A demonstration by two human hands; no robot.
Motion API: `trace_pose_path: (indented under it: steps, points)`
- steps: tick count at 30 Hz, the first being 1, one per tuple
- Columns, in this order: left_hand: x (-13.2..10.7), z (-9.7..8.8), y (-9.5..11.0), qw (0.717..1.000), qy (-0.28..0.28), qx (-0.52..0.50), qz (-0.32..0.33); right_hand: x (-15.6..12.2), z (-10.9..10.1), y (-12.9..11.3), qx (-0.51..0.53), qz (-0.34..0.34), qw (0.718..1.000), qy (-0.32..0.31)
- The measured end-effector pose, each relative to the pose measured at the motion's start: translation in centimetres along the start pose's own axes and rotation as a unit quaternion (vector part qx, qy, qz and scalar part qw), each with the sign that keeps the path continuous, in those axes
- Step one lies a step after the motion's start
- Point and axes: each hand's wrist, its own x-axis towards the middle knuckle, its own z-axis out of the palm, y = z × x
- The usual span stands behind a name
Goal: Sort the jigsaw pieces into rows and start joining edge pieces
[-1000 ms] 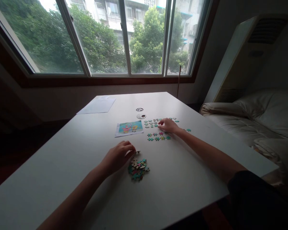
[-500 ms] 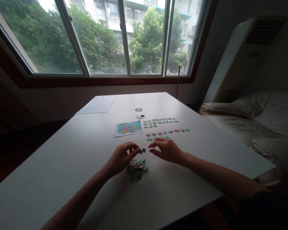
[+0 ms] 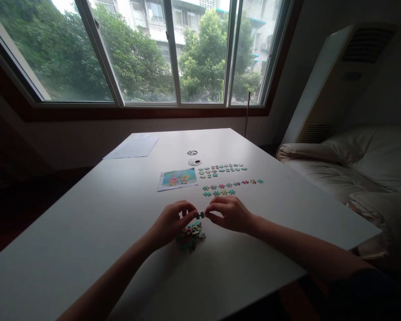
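Observation:
Between my two hands is a dark green puzzle piece (image 3: 200,215), held a little above the table. My left hand (image 3: 173,219) pinches its left side between thumb and fingertips. On the other side, the thumb and fingers of my right hand (image 3: 230,213) close on its right edge. Just below lies a heap of mixed puzzle pieces (image 3: 190,238), partly behind my left hand. Beyond my right hand, loose puzzle pieces (image 3: 221,186) lie spread out in rows. A picture sheet (image 3: 177,179) with colourful cartoon figures lies left of those rows.
The white table (image 3: 87,223) reaches toward the window. Two round items (image 3: 194,162) lie behind the picture sheet, and white paper (image 3: 132,147) rests at the far left. A pale sofa (image 3: 314,167) stands on the right, near a tall appliance (image 3: 324,80).
My right hand has moved left and closed its fingertips on the puzzle piece in my left hand. The piece has come slightly lower. More of the lower row of pieces shows now.

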Motion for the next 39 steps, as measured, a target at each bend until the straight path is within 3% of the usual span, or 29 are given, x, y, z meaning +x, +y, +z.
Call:
trace_pose_path:
  steps: [6,13,27,31,36,39]
  points:
    - [-0.2,-1.1,-0.1,0.999,-0.009,0.036,0.022,0.0,-0.7,0.6,-0.030,0.001,0.999,0.023]
    - [-0.5,-3.1,-2.1,0.984,-0.028,0.169,0.052,-0.1,-2.7,2.7,-0.049,0.078,0.988,0.127]
    - [-0.6,-3.3,-3.0,0.976,-0.061,0.205,0.046,-0.3,-3.1,3.1,-0.081,0.103,0.984,0.123]
    - [-0.6,-3.5,-3.1,0.976,-0.058,0.207,0.044,-0.2,-3.7,3.5,-0.113,0.130,0.982,0.080]
    - [-0.8,-3.4,-3.1,0.976,-0.073,0.200,0.041,-0.4,-5.5,5.4,-0.192,0.203,0.959,-0.042]
    - [-0.9,-3.3,-3.2,0.977,-0.080,0.194,0.043,-1.1,-6.8,7.3,-0.176,0.261,0.943,-0.106]
